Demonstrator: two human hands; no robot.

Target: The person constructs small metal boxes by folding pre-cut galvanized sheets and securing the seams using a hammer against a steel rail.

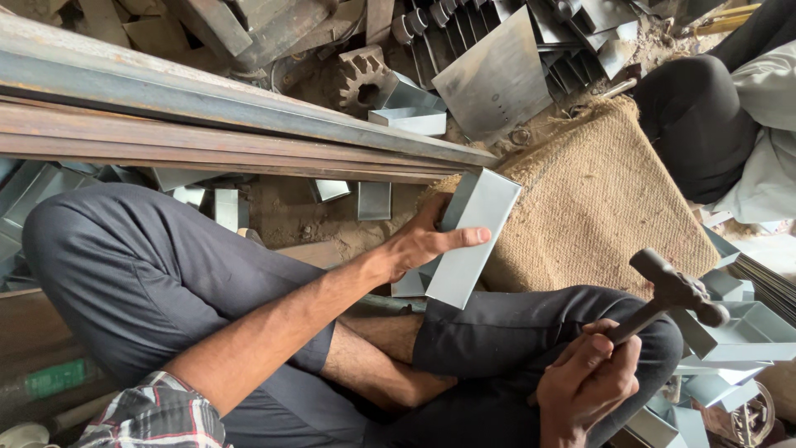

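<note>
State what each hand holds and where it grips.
Left hand: folded sheet-metal channel, gripped mid-length. Right hand: hammer, gripped on its handle.

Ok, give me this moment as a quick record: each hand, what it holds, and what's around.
left hand: grips a folded grey sheet-metal piece, held against the rail end
right hand: holds a hammer, head raised, clear of the piece
rail: long rusty steel bars across the lap
under piece: burlap sack
around: more folded metal pieces, a gear
</note>
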